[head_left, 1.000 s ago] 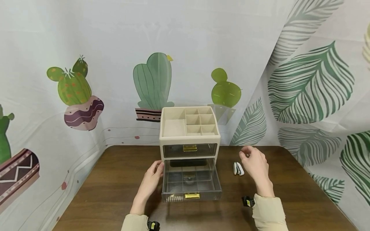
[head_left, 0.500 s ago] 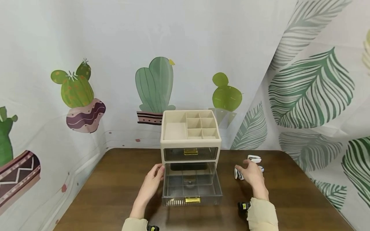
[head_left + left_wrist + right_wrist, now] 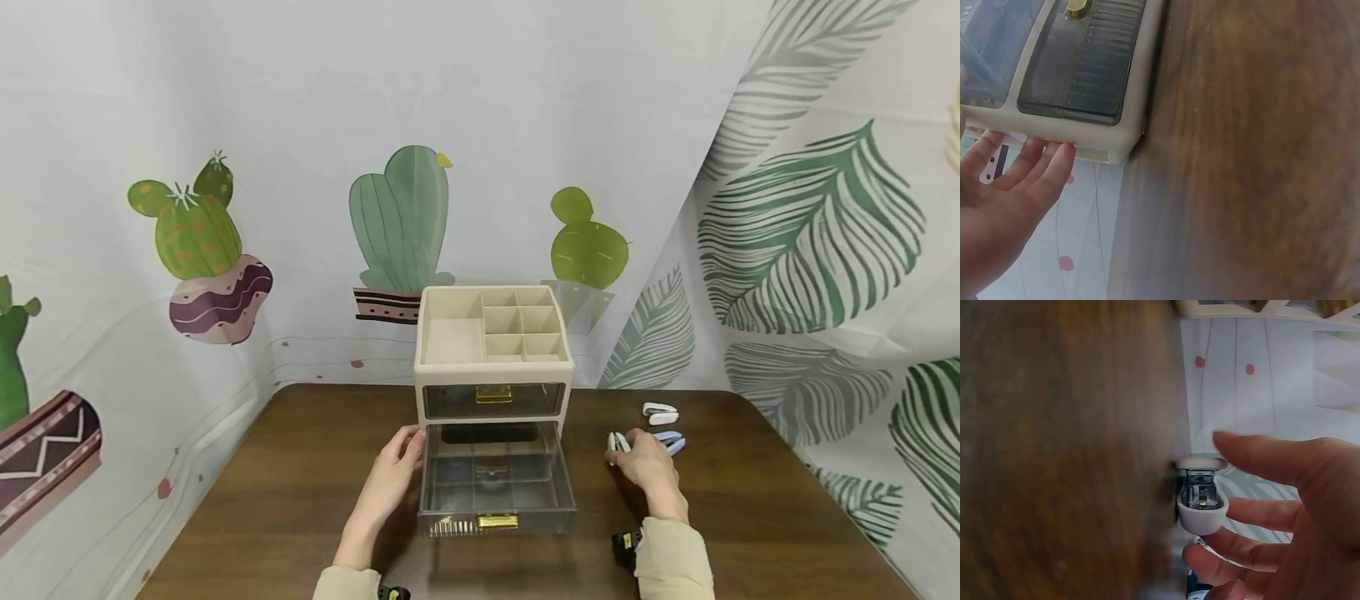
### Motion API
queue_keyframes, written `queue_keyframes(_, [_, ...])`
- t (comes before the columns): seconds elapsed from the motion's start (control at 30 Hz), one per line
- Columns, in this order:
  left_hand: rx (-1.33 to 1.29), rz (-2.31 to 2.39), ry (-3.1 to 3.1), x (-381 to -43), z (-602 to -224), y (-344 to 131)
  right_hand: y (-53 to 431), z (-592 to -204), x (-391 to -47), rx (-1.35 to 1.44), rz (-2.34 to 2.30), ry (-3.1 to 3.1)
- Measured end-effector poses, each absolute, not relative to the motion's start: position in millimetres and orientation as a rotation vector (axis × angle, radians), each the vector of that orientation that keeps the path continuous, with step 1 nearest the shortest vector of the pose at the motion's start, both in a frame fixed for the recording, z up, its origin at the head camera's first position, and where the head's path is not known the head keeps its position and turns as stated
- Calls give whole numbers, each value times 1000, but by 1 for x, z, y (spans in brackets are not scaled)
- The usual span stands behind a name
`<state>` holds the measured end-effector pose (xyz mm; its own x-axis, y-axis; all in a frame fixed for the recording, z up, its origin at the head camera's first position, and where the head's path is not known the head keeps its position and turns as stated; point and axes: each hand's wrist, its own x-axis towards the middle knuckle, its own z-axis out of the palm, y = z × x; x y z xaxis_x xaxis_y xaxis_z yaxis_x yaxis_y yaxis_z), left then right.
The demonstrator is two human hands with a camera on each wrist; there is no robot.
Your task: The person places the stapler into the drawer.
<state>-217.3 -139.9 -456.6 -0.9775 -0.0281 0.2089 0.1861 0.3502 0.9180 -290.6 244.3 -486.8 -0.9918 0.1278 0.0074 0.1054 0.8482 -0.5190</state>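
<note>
A cream desktop drawer organizer (image 3: pixel 491 371) stands at the back of the table, its clear lower drawer (image 3: pixel 517 523) pulled out. My left hand (image 3: pixel 390 471) rests against the organizer's left side. In the left wrist view, that hand's nearly straight fingers (image 3: pixel 1047 172) touch the cream side wall (image 3: pixel 1107 134). To the right, my right hand (image 3: pixel 651 467) is down at a small white stapler (image 3: pixel 617 442). The right wrist view has this stapler (image 3: pixel 1202 519) between thumb and fingers, still by the tabletop. Part of its body is hidden behind the fingers.
Behind the right hand lie another white stapler (image 3: pixel 660 414) and a blue one (image 3: pixel 672 442). The organizer's upper drawer (image 3: pixel 457 402) is closed; its top has several compartments. A printed cloth backdrop (image 3: pixel 300 208) hangs behind the brown table (image 3: pixel 262 500).
My right hand has come down and leftward onto the nearest white stapler, uncovering the white and blue staplers behind it. The left hand stays against the organizer, and the drawer has not moved.
</note>
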Motion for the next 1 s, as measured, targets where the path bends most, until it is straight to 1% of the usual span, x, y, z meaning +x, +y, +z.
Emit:
queue_keyframes(0.27, [-128,-1674,-2440,-216,-456,-142,243,-495,-292,-157,816,-2981])
queue_keyframes(0.4, [-137,-1695,-2427,-221,-461,-143,246,-493,-292,-138,844,-2947])
queue_keyframes(0.67, [-119,-1682,-2413,-241,-485,-148,255,-481,-291,-157,985,-2919])
queue_keyframes(0.77, [-126,-1677,-2415,-242,-485,-145,258,-477,-288,-178,1060,-2888])
queue_keyframes(0.83, [-131,-1683,-2421,-235,-477,-143,260,-475,-287,-186,1087,-2862])
queue_keyframes(1.0, [-112,-1682,-2435,-232,-478,-146,257,-461,-282,-169,1088,-2800])
